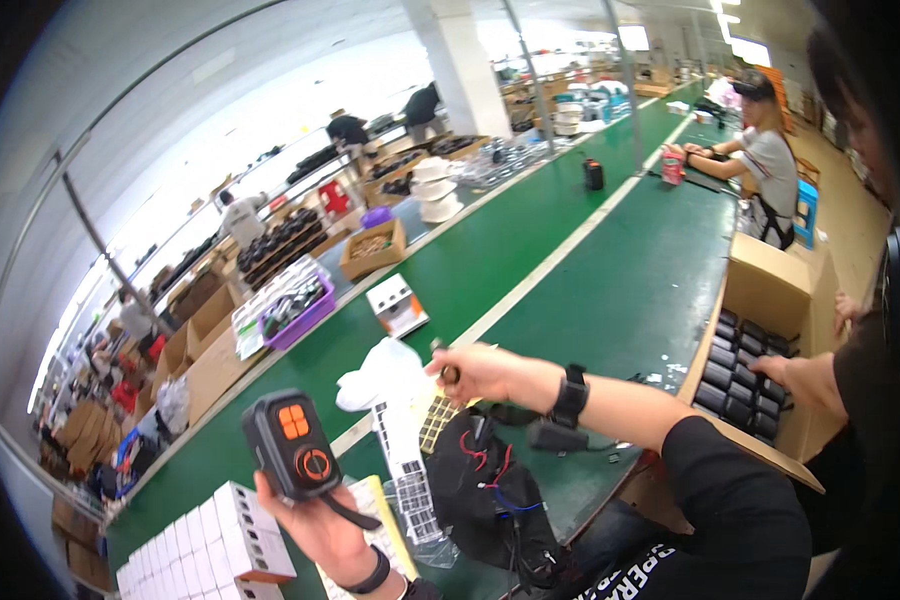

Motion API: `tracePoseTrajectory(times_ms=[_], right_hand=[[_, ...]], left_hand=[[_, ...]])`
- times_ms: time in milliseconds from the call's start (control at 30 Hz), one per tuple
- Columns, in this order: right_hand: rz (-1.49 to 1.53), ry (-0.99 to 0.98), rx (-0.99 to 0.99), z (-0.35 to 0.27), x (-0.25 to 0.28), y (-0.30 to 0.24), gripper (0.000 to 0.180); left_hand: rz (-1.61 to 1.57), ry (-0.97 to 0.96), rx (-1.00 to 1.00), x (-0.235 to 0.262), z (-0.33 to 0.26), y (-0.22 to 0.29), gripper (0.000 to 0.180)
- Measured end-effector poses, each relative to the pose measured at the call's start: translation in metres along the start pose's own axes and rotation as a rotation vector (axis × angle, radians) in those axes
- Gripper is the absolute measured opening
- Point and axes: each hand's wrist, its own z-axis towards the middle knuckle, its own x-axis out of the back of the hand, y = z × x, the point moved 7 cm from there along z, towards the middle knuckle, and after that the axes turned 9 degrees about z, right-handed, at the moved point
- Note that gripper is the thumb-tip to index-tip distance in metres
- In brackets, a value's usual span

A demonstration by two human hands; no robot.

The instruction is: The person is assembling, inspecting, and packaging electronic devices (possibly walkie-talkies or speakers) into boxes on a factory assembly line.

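My left hand [322, 528] is closed round a black handheld device [288, 450] with orange buttons and an orange ring on its front. A short dark strap [352, 512] hangs from its lower end. Further right, my right hand [485, 374] is raised over the bench, fingers curled round a small, dark brown thing too small to name. Below that hand lie a sheet of yellowish labels [436, 420], a white sheet with dark labels [410, 480] and a crumpled white plastic bag [385, 372]. A black bag-like bundle with red and blue wires [485, 490] rests nearest me.
Stacked white boxes [205, 540] stand at the lower left. One white and orange box [397, 305] sits on the green conveyor [510, 265]. At right, a co-worker's hand [785, 370] reaches into a carton [770, 285] of black devices. Another person [770, 155] sits farther along.
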Motion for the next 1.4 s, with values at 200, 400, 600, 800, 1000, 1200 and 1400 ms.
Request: tracePoseTrajectory(times_ms=[200,400,600,800,1000,1200,1400], right_hand=[[-0.248,0.195,0.355,0.084,0.038,-0.07,0.055],[-0.647,0.328,0.315,0.076,0.025,-0.048,0.054],[-1.567,0.003,0.648,0.072,-0.033,-0.015,0.06],[-1.69,-0.016,0.523,0.145,-0.003,0.001,0.053],[-1.188,0.492,0.844,0.17,0.061,-0.076,0.013],[-0.51,0.811,0.952,0.133,0.15,-0.177,0.017],[-1.657,0.701,0.884,0.07,0.05,-0.136,0.078]], left_hand=[[-0.189,0.014,0.135,0.007,0.008,0.002,0.054],[-0.043,0.084,-0.043,0.016,0.007,0.035,0.045],[0.153,0.145,-0.106,0.013,0.001,0.035,0.037],[0.315,0.287,-0.195,0.013,-0.009,0.032,0.043],[0.347,0.26,-0.189,0.01,-0.012,0.032,0.045],[0.219,0.209,-0.222,0.002,-0.012,0.032,0.033],[0.867,0.086,-0.489,-0.032,-0.014,0.031,0.054]])
